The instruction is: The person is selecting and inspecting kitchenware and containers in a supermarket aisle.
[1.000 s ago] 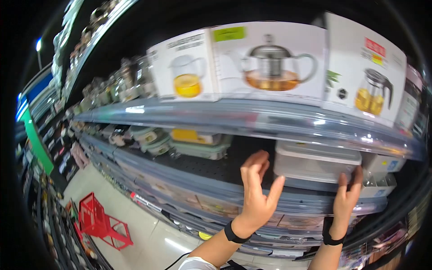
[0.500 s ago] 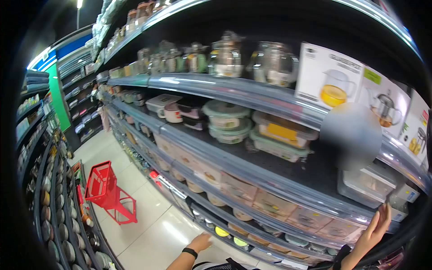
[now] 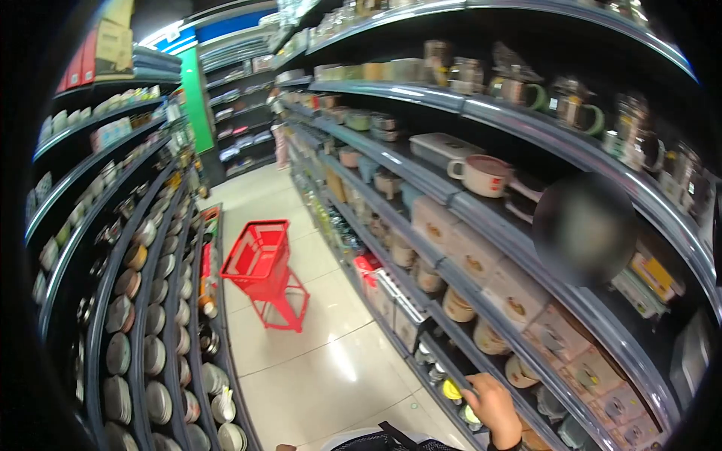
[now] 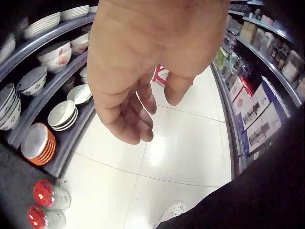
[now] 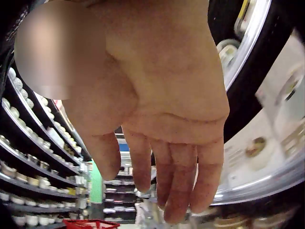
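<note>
L hand point(image 4: 143, 71): hangs over the floor point(image 4: 181, 143), fingers loosely curled. Holds nothing, touches nothing.
R hand point(image 5: 157, 105): palm toward the wrist cam, fingers hanging relaxed & a bit apart, nothing in it. It's low by the front edge of the right shelves point(image 3: 451, 197), just beside a rail point(image 5: 248, 52).
Near L: bowls point(image 4: 62, 114) stacked at the front edge of the left shelves point(image 4: 52, 43), w/ 2 red-lid jars point(image 4: 45, 193) below them. Boxes point(image 4: 257, 124) sit on the shelves opposite.
Basket point(image 3: 259, 255): red, on its stand mid-aisle on the floor, well apart from both hands. Contents can't be made out.
Progress: as I judge it, no item is picked up or carried — both hands are off the goods, so any handling of bowls, boxes or basket is all yet to do.
</note>
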`<state>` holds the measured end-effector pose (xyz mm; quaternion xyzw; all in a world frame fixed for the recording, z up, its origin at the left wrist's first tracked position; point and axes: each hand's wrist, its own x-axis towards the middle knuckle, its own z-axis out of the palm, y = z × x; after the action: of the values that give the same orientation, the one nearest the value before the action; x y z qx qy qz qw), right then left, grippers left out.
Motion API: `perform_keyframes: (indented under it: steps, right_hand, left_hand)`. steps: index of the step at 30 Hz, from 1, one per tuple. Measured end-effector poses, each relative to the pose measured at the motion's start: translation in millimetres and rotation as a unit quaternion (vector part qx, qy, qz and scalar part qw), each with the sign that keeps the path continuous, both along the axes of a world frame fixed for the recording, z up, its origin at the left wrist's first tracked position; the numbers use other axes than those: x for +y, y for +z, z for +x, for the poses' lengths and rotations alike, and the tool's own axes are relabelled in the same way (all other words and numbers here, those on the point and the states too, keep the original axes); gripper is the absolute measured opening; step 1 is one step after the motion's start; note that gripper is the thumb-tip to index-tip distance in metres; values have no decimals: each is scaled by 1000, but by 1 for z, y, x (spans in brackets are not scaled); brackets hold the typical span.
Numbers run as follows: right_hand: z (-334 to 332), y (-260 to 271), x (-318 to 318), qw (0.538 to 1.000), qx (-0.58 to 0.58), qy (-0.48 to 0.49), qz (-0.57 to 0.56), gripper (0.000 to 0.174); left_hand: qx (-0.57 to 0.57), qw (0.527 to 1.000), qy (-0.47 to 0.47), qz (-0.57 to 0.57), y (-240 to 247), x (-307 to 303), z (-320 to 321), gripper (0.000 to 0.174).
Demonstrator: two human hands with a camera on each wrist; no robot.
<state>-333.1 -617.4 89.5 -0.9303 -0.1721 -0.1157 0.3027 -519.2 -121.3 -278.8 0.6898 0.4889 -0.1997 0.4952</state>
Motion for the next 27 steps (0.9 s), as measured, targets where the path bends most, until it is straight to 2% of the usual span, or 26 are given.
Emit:
perform_keyframes:
  steps: [2, 4, 5, 7, 8, 11, 15, 18, 22, 27]
  right_hand:
    - [24, -3, 46, 997, 3, 70, -15, 30]
    - [41, 1, 77, 992, 2, 122, -14, 32]
    - [49, 5, 95, 989, 15, 144, -12, 32]
    - [63, 10, 119, 983, 34, 179, -17, 32]
    - [70, 7, 126, 981, 40, 190, -23, 32]
    - [97, -3, 145, 969, 80, 226, -52, 31]
    - [146, -20, 163, 962, 103, 240, -82, 31]
    - [196, -35, 181, 958, 105, 254, -77, 31]
    - [278, -50, 209, 956, 85, 275, -56, 32]
    - [378, -43, 238, 956, 80, 278, -43, 31]
  left_hand:
    - [15, 991, 125, -35, -3, 20, -29, 19]
    - [-2, 995, 96, -29, -7, 16, -33, 30]
    - [2, 994, 109, -28, -9, 24, -38, 30]
    - [-52, 997, 56, -30, -18, 30, -40, 38]
    - [-44, 997, 51, -30, -25, 34, -42, 36]
    - [-35, 989, 141, -40, -40, 26, -56, 32]
    - [22, 975, 203, -82, -44, 4, -63, 31]
    - [8, 977, 201, -68, -45, 25, -20, 32]
    - [-36, 984, 173, -37, -39, 75, 91, 34]
    - [-59, 986, 153, -11, -18, 107, 183, 38]
